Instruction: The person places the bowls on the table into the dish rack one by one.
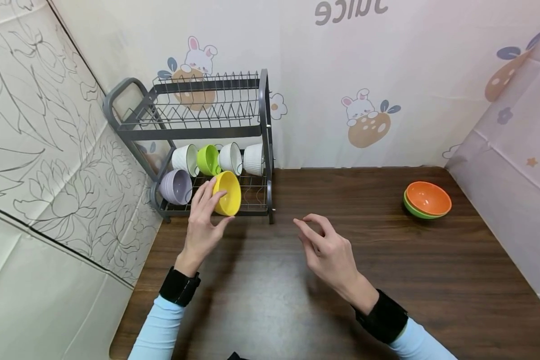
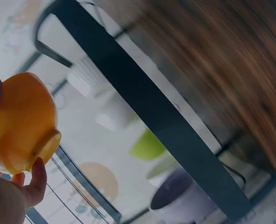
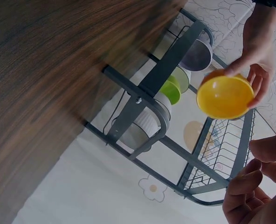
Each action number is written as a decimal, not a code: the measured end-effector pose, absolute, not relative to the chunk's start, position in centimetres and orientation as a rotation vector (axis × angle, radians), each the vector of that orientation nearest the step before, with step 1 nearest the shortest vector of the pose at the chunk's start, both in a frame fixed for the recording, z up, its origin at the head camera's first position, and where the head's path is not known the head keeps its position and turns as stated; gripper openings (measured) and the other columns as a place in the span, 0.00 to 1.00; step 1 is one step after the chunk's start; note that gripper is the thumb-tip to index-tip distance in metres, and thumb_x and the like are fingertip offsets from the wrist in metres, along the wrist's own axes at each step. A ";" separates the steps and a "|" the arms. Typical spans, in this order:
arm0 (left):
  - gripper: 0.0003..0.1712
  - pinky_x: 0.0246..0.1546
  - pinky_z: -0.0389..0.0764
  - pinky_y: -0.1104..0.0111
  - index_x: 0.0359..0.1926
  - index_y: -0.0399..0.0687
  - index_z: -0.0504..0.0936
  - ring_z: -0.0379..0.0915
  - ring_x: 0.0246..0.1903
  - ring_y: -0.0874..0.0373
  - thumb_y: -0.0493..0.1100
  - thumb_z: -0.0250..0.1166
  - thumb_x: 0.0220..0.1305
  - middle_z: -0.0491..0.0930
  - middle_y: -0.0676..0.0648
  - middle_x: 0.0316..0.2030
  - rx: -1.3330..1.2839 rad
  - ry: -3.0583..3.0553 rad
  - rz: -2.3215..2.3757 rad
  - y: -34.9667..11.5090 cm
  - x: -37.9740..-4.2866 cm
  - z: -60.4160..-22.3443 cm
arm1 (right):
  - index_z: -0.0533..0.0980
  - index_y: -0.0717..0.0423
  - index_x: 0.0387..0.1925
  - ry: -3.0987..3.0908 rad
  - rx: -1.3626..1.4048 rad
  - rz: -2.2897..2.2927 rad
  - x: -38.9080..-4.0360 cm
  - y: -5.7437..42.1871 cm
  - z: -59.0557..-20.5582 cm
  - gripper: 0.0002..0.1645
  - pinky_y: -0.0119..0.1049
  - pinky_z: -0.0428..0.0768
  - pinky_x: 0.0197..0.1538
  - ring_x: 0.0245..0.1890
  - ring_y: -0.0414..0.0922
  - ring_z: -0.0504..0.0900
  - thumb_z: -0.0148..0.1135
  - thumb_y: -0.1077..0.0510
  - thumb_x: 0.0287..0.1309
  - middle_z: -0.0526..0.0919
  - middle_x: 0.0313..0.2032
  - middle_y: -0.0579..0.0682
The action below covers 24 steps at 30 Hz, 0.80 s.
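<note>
My left hand (image 1: 203, 212) grips a yellow bowl (image 1: 230, 194) by its side, thumb low and fingers along the wall. The bowl is tilted, its opening turned to the right, in front of the dish rack's (image 1: 190, 133) lower shelf. In the left wrist view, a fingertip presses against the foot of the yellow bowl (image 2: 24, 121). Over the table to the right, my right hand (image 1: 330, 250) hangs with fingers loosely bent and holds nothing. On the lower shelf stand purple bowls (image 1: 175, 187), a lime-green bowl (image 1: 208, 160) and white bowls (image 1: 230, 158).
An orange bowl (image 1: 428, 198) sits nested in a green bowl (image 1: 415, 210) at the right of the brown table (image 1: 432, 280). The rack's upper tier (image 1: 198, 112) bears no dishes. Patterned cloth (image 1: 306, 90) covers the walls behind and at both sides.
</note>
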State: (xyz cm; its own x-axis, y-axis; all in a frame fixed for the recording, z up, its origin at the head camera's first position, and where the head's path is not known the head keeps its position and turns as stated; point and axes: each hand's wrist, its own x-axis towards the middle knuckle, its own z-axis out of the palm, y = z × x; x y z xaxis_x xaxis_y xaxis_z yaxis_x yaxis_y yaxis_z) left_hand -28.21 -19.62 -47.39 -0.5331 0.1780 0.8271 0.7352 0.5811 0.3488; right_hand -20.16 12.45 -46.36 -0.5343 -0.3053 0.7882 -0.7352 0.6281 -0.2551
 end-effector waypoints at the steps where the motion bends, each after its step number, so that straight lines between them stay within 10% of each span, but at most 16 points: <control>1: 0.45 0.75 0.60 0.45 0.61 0.37 0.81 0.61 0.73 0.34 0.24 0.87 0.36 0.68 0.38 0.75 -0.726 -2.042 -0.873 -20.0 -28.5 -47.5 | 0.83 0.54 0.60 -2.122 0.808 0.756 -20.1 12.5 -46.4 0.18 0.27 0.59 0.18 0.17 0.36 0.64 0.62 0.61 0.72 0.80 0.53 0.56; 24: 0.46 0.58 0.73 0.34 0.65 0.41 0.78 0.56 0.75 0.37 0.22 0.83 0.41 0.65 0.40 0.76 -0.698 -2.436 -0.487 -25.7 -33.7 -47.1 | 0.84 0.54 0.60 -2.159 0.749 0.771 -19.7 13.5 -46.4 0.26 0.27 0.62 0.18 0.18 0.36 0.66 0.70 0.68 0.60 0.80 0.54 0.56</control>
State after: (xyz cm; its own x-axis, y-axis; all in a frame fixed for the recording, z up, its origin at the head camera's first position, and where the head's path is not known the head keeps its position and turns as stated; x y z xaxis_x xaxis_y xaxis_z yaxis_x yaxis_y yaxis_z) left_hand -33.69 -25.66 -47.09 -0.7116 0.3714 0.5964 0.5720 0.7991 0.1849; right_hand -19.68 13.48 -46.37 -0.5769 -0.2720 0.7702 -0.6985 0.6531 -0.2925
